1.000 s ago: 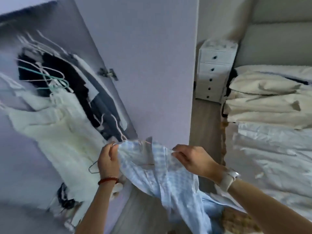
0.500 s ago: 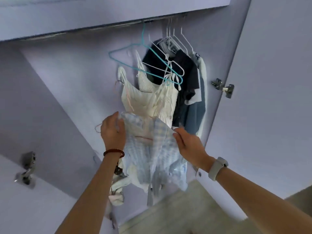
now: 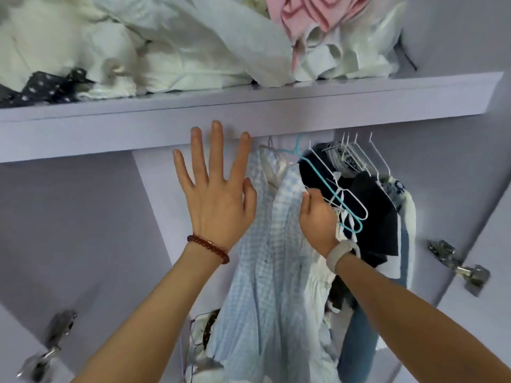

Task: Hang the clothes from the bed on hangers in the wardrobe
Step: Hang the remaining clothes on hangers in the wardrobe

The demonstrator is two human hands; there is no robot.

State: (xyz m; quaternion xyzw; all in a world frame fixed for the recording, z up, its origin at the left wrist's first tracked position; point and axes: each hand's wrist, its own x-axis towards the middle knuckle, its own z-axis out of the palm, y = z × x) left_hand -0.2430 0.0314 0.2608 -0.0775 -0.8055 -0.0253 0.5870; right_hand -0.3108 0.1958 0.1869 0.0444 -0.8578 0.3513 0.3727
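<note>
A light blue checked garment (image 3: pixel 272 266) hangs inside the wardrobe, its top just under the shelf, where the rail is hidden. My left hand (image 3: pixel 218 194) is raised beside it with fingers spread, holding nothing, the thumb near the cloth. My right hand (image 3: pixel 318 217) pinches the garment's right shoulder edge. Right of it hang a teal hanger (image 3: pixel 329 189), white wire hangers (image 3: pixel 359 156), dark tops (image 3: pixel 378 217) and a blue pair of jeans (image 3: pixel 359 335).
The wardrobe shelf (image 3: pixel 249 106) runs across above, piled with white, pink and dark dotted fabrics (image 3: pixel 166 45). Metal door hinges show at the right (image 3: pixel 456 266) and lower left (image 3: pixel 52 344). A wardrobe partition (image 3: pixel 154 203) stands left of the hanging space.
The view tilted up from the bed side to the wardrobe top. The checked garment went from both hands up under the shelf; my left hand let go and opened.
</note>
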